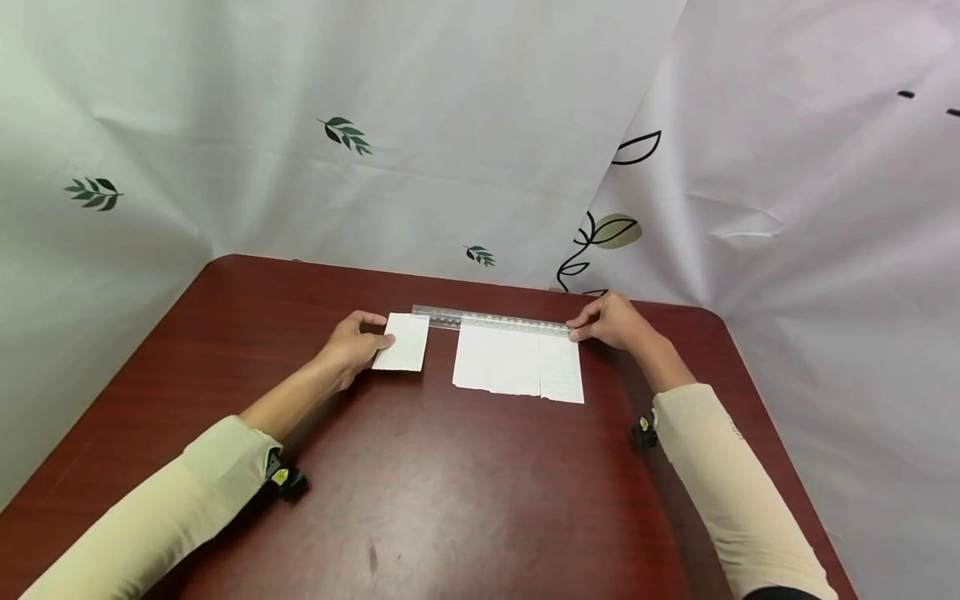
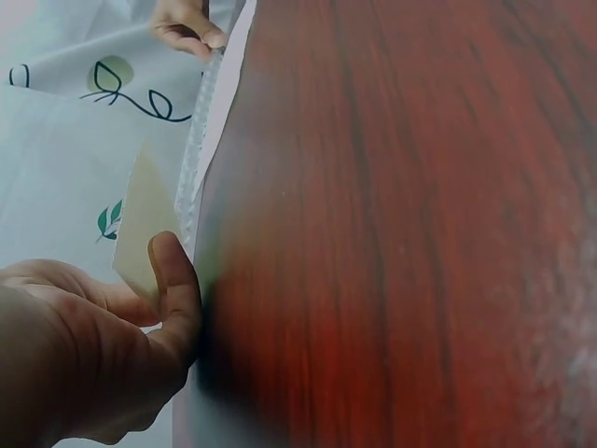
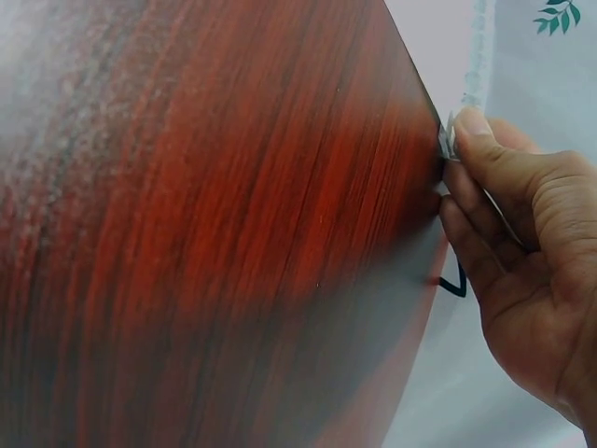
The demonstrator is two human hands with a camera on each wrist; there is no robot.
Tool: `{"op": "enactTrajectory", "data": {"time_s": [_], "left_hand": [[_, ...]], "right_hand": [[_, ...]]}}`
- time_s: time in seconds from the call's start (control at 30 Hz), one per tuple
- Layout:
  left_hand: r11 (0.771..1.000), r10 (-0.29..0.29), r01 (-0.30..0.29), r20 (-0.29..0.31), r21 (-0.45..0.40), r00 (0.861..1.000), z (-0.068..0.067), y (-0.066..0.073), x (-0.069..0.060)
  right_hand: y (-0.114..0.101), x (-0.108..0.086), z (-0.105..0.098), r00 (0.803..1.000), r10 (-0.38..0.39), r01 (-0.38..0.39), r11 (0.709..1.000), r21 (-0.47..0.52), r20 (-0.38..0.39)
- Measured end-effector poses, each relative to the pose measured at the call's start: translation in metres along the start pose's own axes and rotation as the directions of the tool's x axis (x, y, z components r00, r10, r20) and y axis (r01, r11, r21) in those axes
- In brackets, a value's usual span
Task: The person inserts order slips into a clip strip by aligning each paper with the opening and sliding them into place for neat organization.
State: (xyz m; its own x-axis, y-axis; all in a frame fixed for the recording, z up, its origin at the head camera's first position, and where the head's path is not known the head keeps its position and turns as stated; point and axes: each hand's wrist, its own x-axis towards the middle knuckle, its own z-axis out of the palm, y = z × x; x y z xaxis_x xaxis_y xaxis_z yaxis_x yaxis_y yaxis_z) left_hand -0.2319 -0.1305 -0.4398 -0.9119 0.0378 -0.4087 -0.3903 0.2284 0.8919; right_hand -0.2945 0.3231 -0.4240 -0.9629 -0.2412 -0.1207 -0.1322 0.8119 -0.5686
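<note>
My left hand (image 1: 351,346) pinches a small white paper card (image 1: 406,343) between thumb and fingers, just above the table near the ruler's left end. In the left wrist view the card (image 2: 147,224) is tilted up from the tabletop. A clear plastic ruler (image 1: 495,320) lies along the top edges of several white paper pieces (image 1: 517,360) set side by side. My right hand (image 1: 611,321) pinches the ruler's right end between thumb and fingers. The right wrist view shows that hand (image 3: 527,205) at the ruler's tip, most of the ruler being out of sight.
The dark red wooden table (image 1: 450,483) has rounded back corners. Behind it hangs a pale curtain (image 1: 420,167) with leaf prints, close against the back edge. A small black device (image 1: 285,479) is strapped at the left wrist, another (image 1: 643,431) at the right.
</note>
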Motion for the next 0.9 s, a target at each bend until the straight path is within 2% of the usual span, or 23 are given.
{"op": "enactTrajectory", "data": {"time_s": [0.2, 0.47, 0.63, 0.9], "left_hand": [[0.999, 0.015, -0.013, -0.035, 0.047, 0.999, 0.0024, 0.001, 0.0059], [0.997, 0.023, -0.022, -0.01, 0.077, 1.0, 0.0037, 0.0018, 0.0075], [0.993, 0.039, -0.037, -0.015, 0.114, 0.999, 0.0019, 0.0018, 0.0084], [0.995, 0.057, -0.056, -0.005, 0.087, 0.998, 0.0052, 0.0023, 0.01]], "right_hand": [[0.0002, -0.0004, -0.0002, 1.0, 0.015, -0.015, 1.0, 0.002, 0.0], [-0.0005, -0.0018, -0.0001, 1.0, 0.025, -0.025, 1.0, 0.005, 0.013], [-0.001, 0.0002, 0.0007, 1.0, 0.013, -0.013, 1.0, -0.003, 0.006], [-0.0013, 0.0006, 0.0005, 1.0, 0.029, -0.029, 0.999, -0.014, -0.005]]}}
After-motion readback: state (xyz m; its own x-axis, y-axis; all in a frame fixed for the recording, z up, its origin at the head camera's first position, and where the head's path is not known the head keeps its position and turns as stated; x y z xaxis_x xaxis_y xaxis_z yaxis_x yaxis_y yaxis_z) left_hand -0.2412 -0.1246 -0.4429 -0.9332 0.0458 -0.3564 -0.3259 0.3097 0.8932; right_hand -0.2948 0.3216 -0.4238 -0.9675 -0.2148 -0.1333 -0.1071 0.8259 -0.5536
